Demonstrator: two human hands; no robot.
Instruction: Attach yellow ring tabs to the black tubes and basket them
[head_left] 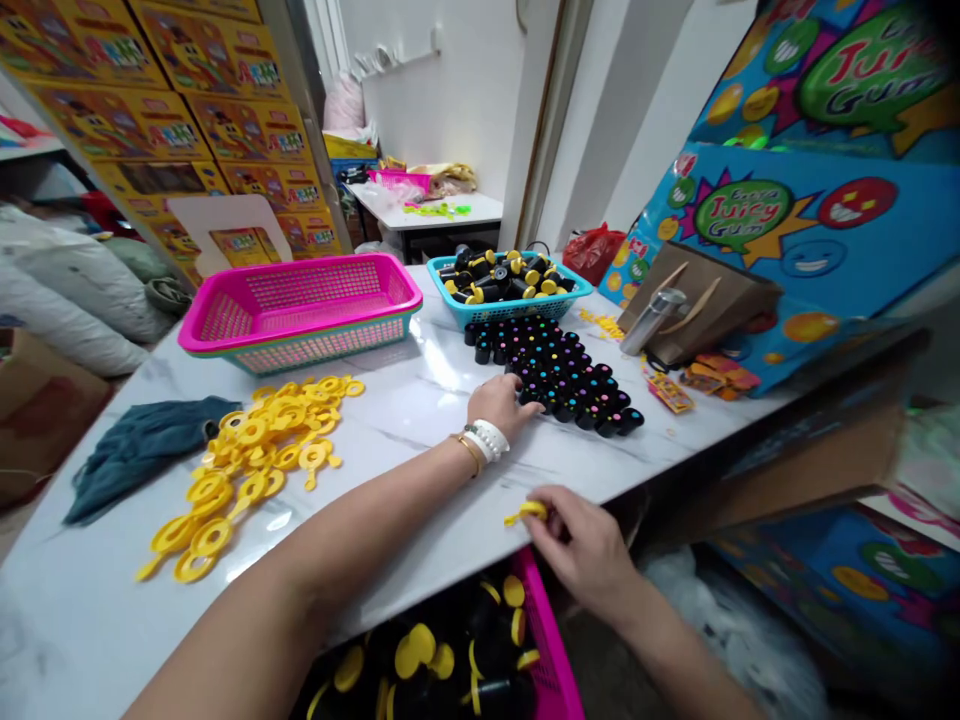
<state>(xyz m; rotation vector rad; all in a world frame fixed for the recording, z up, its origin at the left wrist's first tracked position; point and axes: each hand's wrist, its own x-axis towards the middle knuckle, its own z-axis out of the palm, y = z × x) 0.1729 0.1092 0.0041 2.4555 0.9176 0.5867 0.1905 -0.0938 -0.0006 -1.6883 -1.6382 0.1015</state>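
Observation:
My left hand point(502, 408) reaches across the table to the near left edge of a block of small black bottles point(574, 375) with coloured dots on top. Its fingertips are at one of these bottles, partly hidden. Close to the table's front edge, my right hand point(581, 545) pinches a yellow ring-shaped cap with a tab point(533, 509). A loose pile of similar yellow ring caps point(300, 412) lies left of my left forearm. Below the table edge, a pink basket point(546, 640) holds black bottles with yellow caps point(416, 650).
Stacked pink and teal baskets point(300, 340) stand at the back left, beside a dark cloth point(139, 450). A blue basket point(450, 305) of yellow-capped bottles is behind the block. At right are a paper bag point(709, 290), a metal flask point(652, 318) and large blue cartons point(787, 230).

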